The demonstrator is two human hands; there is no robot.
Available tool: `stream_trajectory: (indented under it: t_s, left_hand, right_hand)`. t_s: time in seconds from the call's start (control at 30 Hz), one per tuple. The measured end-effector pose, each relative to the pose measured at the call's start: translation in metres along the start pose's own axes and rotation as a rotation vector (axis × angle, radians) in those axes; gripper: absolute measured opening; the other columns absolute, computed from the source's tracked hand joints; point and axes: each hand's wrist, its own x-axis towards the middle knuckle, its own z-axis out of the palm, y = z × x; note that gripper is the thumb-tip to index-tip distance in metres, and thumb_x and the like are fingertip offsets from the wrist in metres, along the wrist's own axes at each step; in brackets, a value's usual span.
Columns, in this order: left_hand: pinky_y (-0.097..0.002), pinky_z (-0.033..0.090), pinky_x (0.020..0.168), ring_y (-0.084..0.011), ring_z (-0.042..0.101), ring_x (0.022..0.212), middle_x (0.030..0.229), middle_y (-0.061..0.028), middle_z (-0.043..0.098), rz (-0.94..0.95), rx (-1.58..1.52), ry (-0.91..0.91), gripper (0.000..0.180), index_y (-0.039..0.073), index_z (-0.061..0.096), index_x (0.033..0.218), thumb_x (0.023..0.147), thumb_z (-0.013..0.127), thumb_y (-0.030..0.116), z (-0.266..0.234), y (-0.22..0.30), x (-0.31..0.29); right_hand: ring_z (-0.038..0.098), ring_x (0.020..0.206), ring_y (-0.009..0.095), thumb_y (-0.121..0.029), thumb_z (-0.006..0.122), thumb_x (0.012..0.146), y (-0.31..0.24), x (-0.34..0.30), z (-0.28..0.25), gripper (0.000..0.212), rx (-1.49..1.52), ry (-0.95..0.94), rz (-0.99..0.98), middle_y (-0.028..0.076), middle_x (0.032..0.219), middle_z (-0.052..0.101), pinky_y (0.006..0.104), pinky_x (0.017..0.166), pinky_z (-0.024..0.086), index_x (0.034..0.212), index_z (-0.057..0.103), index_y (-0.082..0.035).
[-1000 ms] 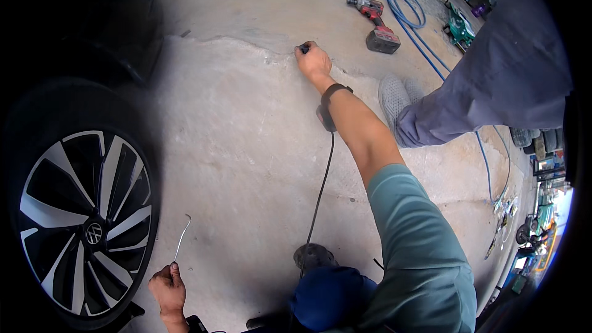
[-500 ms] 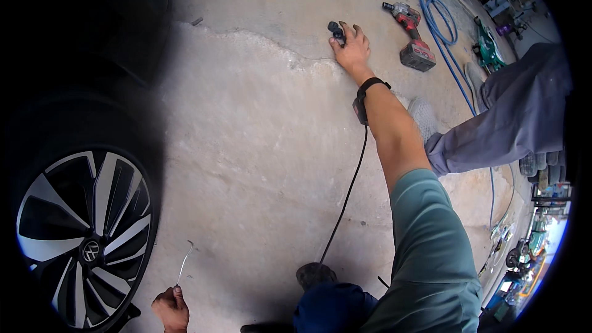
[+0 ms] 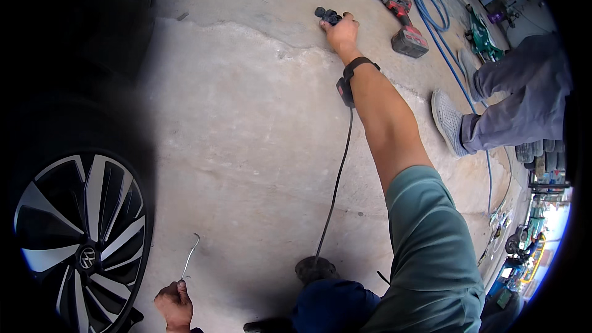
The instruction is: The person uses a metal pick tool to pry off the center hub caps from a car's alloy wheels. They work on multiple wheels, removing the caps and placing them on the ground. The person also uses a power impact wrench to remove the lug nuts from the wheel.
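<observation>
My left hand [image 3: 175, 303], low in the view beside the car wheel [image 3: 95, 197], is closed round the end of a thin metal wire hook [image 3: 192, 251]. The bent tip points up and away from my fingers, above the floor. At the far end of my outstretched arm, my right hand [image 3: 343, 36] has its fingers closed on small black round pieces [image 3: 332, 17] at floor level. Another black round piece [image 3: 319, 11] sits just left of them. My fingers partly hide the cluster, and its exact kind is unclear.
A red and black cordless impact wrench [image 3: 404, 21] lies right of my right hand. Beyond it runs a coiled blue hose [image 3: 431, 9]. Another person's shoe [image 3: 448, 120] and grey trouser leg [image 3: 518, 105] stand close to my arm. A black cable [image 3: 336, 194] runs from my wrist device [image 3: 346, 89].
My right hand's fingers, spread before, have closed round the black pieces. The other person's shoe has moved right, away from my arm. My left hand still holds the hook, now raised slightly in view.
</observation>
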Motion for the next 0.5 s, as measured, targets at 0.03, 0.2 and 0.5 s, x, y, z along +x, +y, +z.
stream_trajectory:
  t_s: [0.03, 0.2, 0.5]
  left_hand:
    - [-0.0503, 0.037, 0.053, -0.0458, 0.051, 0.057, 0.058, -0.0213, 0.051, 0.004, -0.002, 0.009, 0.041, 0.002, 0.054, 0.066, 0.099, 0.052, 0.027, -0.001, -0.002, 0.0]
    - [-0.051, 0.037, 0.054, -0.0454, 0.052, 0.058, 0.058, -0.0214, 0.052, 0.0, -0.056, 0.049, 0.04, 0.002, 0.053, 0.066, 0.098, 0.052, 0.025, -0.006, -0.011, -0.018]
    - [-0.0506, 0.037, 0.054, -0.0425, 0.052, 0.059, 0.059, -0.0191, 0.052, 0.094, -0.183, 0.154, 0.033, 0.002, 0.055, 0.068, 0.095, 0.057, 0.021, -0.048, 0.044, -0.032]
  right_hand:
    - [0.058, 0.113, 0.043, -0.031, 0.082, 0.078, -0.002, 0.003, -0.001, 0.076, 0.027, 0.02, 0.015, 0.031, 0.128, 0.052, 0.0442, 0.098, 0.049, 0.134, 0.047, 0.005]
    - [0.054, 0.12, 0.042, -0.018, 0.077, 0.078, 0.02, -0.027, -0.006, 0.071, 0.069, -0.036, -0.051, 0.03, 0.135, 0.049, 0.043, 0.106, 0.044, 0.136, 0.045, 0.005]
    - [0.066, 0.107, 0.037, -0.025, 0.067, 0.084, 0.023, -0.126, -0.037, 0.049, 0.112, -0.137, -0.058, 0.025, 0.11, 0.069, 0.0413, 0.096, 0.05, 0.123, 0.06, 0.003]
